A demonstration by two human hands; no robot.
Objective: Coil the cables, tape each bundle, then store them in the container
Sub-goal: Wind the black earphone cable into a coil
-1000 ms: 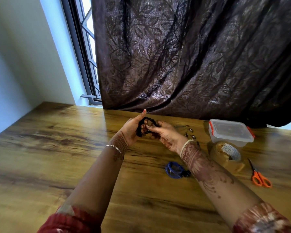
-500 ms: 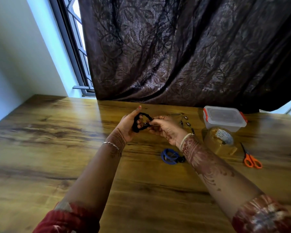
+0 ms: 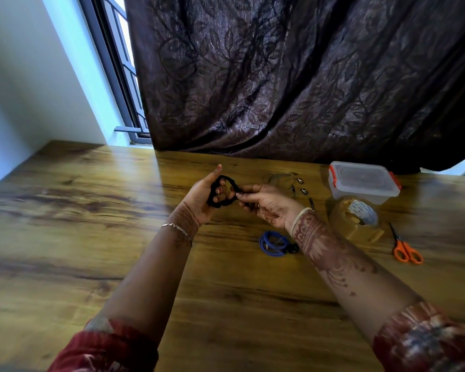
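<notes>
At frame centre, the left hand (image 3: 199, 204) curls its fingers through the black cable coil (image 3: 231, 181) — holding the loops together; the right hand (image 3: 269, 206) pinches its end, probably to tuck it; the tape roll (image 3: 356, 218) lies right — within reach.

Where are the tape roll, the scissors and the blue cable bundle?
tape roll (image 3: 340, 224): head view, brown outer wall.
scissors (image 3: 402, 247): head view, where the orange handles meet.
blue cable bundle (image 3: 264, 244): head view, left side of the coil.
</notes>
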